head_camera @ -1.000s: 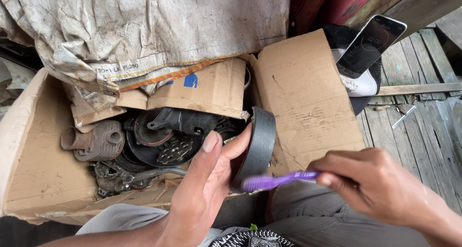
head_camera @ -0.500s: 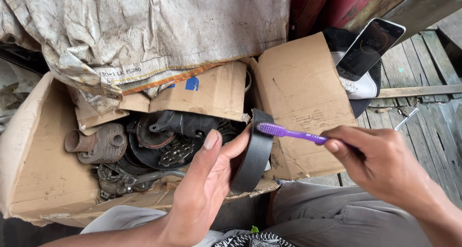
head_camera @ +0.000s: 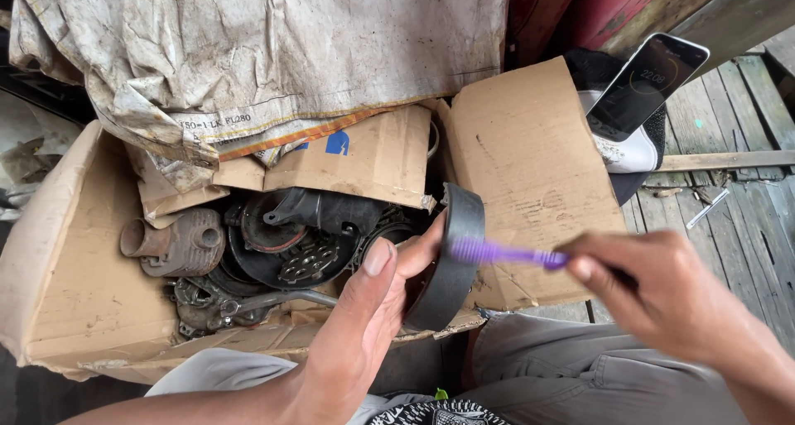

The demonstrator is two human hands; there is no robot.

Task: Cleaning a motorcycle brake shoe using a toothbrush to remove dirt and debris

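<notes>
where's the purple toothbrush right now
In the head view it is right of centre, held in the right hand, the purple toothbrush has its bristle end against the curved dark brake shoe gripped by the left hand.

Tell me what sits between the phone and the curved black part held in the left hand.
In the head view, an opened brown cardboard flap fills the stretch between the phone and the curved black part held by the left hand.
</notes>
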